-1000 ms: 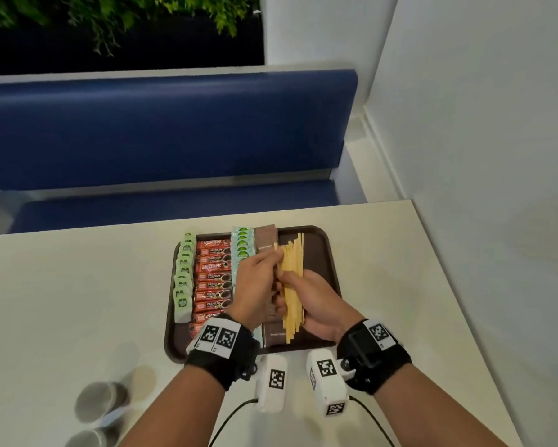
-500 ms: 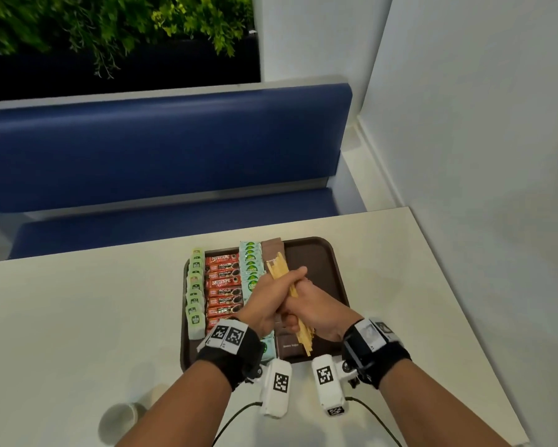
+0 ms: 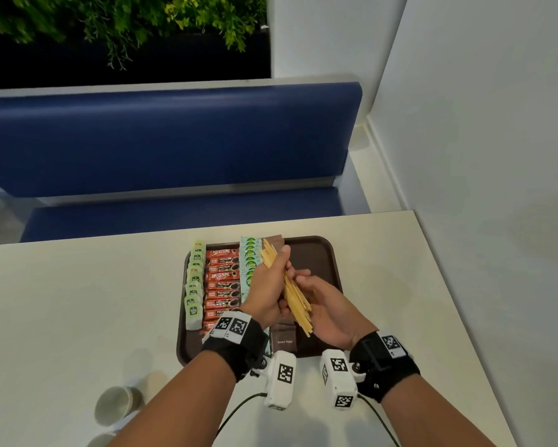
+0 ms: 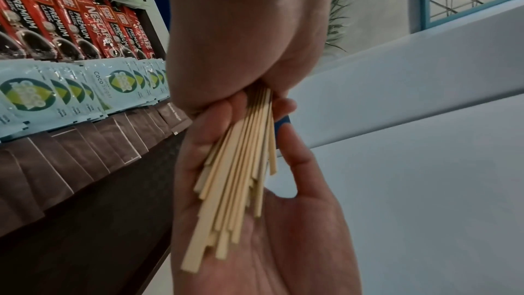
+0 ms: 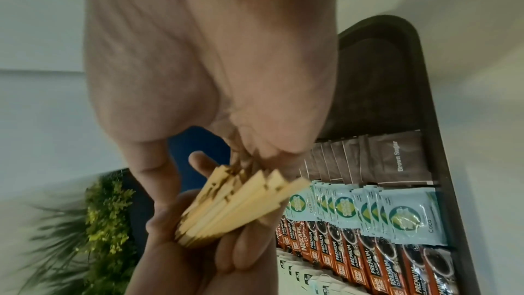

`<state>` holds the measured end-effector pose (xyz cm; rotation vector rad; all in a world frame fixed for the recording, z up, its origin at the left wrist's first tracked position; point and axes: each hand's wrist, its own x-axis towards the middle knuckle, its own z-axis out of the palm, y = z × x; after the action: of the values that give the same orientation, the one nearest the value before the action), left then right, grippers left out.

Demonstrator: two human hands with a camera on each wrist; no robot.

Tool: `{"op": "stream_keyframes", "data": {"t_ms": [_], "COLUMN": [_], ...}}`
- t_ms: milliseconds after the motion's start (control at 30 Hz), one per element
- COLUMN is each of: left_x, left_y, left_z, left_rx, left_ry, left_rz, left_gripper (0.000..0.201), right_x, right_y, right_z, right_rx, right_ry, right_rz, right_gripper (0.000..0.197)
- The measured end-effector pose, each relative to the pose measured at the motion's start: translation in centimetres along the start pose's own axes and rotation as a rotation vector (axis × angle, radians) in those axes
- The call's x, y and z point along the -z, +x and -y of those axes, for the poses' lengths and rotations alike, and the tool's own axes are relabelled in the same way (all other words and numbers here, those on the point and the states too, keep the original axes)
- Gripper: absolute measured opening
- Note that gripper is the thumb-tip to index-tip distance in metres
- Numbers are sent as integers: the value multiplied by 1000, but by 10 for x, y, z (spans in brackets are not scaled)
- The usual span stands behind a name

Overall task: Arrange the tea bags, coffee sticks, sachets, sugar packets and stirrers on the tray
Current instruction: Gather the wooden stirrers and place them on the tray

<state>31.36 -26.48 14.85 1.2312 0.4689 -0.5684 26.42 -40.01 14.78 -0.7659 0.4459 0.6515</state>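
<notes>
A bundle of wooden stirrers (image 3: 295, 298) is held tilted above the brown tray (image 3: 323, 256). My left hand (image 3: 271, 282) grips its upper part, fingers curled round it (image 4: 224, 107). My right hand (image 3: 329, 304) cups the lower ends, which lie on its open palm (image 4: 255, 255) with the thumb apart. On the tray lie rows of green tea bags (image 3: 194, 285), red coffee sticks (image 3: 223, 282), pale coco sugar sachets (image 3: 250, 262) and brown sugar packets (image 3: 282, 340). The tray's right side is bare.
The tray stands on a white table (image 3: 77, 301). A grey cup (image 3: 116, 404) lies near the front left. A blue bench (image 3: 174, 140) runs behind the table and a white wall (image 3: 481, 156) closes the right side.
The stirrers, fanned out low over the tray a second ago, are now gathered into a bundle and lifted at a tilt. My right hand has loosened from clasping to cupping.
</notes>
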Motion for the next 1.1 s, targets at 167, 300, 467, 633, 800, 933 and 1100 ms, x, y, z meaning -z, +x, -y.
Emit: {"op": "stream_keyframes", "data": {"t_ms": [167,300,467,633,800,933,1100], "left_x": [-11,-26,-36,-33,-30,-31,-38], "left_y": [3,4,2,4,6,2,-7], "left_z": [3,-7,-1,-2,-5,0,2], "left_rx": [-141,-283,-386,-364,-365,-418,-443], "left_ry": [20,45,113,74,58,229,331], "left_rz": [-119,-161,-164,-161,-162,-139,-151], "left_gripper": [48,41,31,28,32,42,40], "right_x": [12,23,5,-1,-3,-5,-11], "right_y": [-1,7,17,26,27,33,33], "right_z": [-9,-23,-11,-6,-7,-1,7], "right_rx": [51,-34,-43,-57,-45,-59,-23], "right_ry": [3,377,562,553,537,583,557], "right_rz": [-190,-210,-109,-138,-108,-163,-214], "right_gripper": [52,78,82,69,64,66,56]}}
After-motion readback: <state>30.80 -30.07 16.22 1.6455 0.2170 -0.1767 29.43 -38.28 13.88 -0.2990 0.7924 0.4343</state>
